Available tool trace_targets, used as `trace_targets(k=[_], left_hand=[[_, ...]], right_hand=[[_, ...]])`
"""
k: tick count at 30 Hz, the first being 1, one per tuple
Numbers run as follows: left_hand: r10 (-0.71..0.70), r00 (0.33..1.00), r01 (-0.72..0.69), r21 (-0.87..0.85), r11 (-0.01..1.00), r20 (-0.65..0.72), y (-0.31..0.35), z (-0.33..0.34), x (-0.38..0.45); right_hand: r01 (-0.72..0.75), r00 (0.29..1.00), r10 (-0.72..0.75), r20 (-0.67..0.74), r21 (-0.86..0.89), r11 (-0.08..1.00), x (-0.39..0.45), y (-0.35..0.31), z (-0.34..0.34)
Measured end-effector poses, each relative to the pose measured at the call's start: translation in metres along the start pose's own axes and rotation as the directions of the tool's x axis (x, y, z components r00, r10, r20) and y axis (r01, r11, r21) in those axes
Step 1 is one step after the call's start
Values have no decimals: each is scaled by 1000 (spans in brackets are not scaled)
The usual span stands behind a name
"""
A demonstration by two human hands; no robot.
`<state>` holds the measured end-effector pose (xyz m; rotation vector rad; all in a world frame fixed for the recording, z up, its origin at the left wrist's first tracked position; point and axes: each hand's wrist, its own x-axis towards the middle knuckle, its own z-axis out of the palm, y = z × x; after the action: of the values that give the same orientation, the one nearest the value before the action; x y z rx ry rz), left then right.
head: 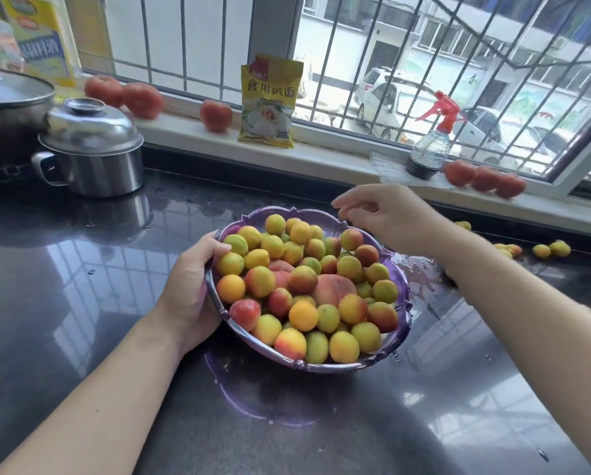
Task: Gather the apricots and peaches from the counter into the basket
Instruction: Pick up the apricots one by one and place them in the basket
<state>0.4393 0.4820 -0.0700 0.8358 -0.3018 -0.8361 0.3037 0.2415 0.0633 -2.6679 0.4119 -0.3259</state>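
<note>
Left hand point(191, 289) grips the basket point(402, 303) rim; right hand point(386, 214) — spread, empty — is nearer the loose apricots point(551, 250) at the table's right edge.

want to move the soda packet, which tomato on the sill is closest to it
The lone tomato just left of the yellow packet. The two other tomatoes sit farther left by the steel pot, and three more lie beyond the spray bottle.
</note>
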Motion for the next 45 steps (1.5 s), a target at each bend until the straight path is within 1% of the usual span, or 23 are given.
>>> trace_targets(k=[2, 3, 5, 6, 9, 13, 17, 21, 24, 25, 26, 27, 29, 30, 32, 35, 38, 43, 45], left_hand=[[5, 1000, -5, 9, 1000, 10, 0, 0, 0], [7, 1000, -7, 3, 1000, 16, 0, 1, 0], [11, 999, -10, -30, 1000, 32, 0, 4, -1], [14, 999, -12, -42, 999, 40, 1, 5, -1], [17, 998, -14, -46, 999, 56, 3, 7, -3], [7, 999, -4, -47, 999, 45, 5, 10, -5], [3, 999, -1, -43, 999, 46, 5, 10, -5], [-11, 999, 12, -32, 999, 31, 6, 10, -5], [-7, 1000, 8, -36, 999, 29, 6, 10, -5], [-3, 1000, 4, -37, 999, 30, 6, 10, -5], [0, 999, 2, -40, 999, 33, 6, 10, -5], [-2, 999, 3, -45, 999, 37, 6, 10, -5], [-5, 999, 7, -48, 999, 43, 6, 9, -4], [-2, 999, 4, -45, 999, 45, 6, 9, -4], [6, 999, -4, -32, 999, 48, 5, 9, -4], [6, 999, -5, -21, 1000, 39, 6, 9, -5], [6, 1000, -6, -19, 1000, 29, 6, 10, -6], [-20, 1000, 20, -47, 999, 5, 6, 11, -7], [-37, 999, 37, -59, 998, -3, 7, 11, -7]], right_hand=[[-120, 979, 115, -171, -19, 993, 18, 39, -1], [-200, 960, 183, -210, -61, 978, 27, 59, 3], [-313, 940, 269, -211, -217, 925, 43, 97, 15], [-326, 941, 279, -190, -295, 898, 50, 112, 21], [-261, 965, 220, -142, -464, 846, 66, 136, 40], [-148, 982, 47, -181, -599, 787, 82, 147, 55], [-21, 989, -93, -112, -746, 666, 90, 147, 62], [14, 990, -122, -75, -798, 602, 93, 149, 67], [15, 990, -120, -73, -794, 608, 95, 147, 68], [10, 990, -113, -79, -777, 629, 94, 146, 68], [-4, 989, -104, -100, -739, 673, 94, 145, 68], [-33, 986, -83, -143, -661, 750, 92, 142, 66], [-117, 969, 24, -244, -373, 920, 85, 132, 60], [-143, 958, 82, -274, -208, 968, 80, 126, 54], [-166, 946, 173, -276, 48, 985, 67, 111, 41], [-162, 958, 221, -184, 293, 942, 42, 83, 19], [-123, 976, 181, -119, 382, 916, 17, 50, 3], [-28, 999, 40, -17, 454, 891, -9, -4, -7], [23, 999, -35, 23, 387, 922, -17, -25, -4]])
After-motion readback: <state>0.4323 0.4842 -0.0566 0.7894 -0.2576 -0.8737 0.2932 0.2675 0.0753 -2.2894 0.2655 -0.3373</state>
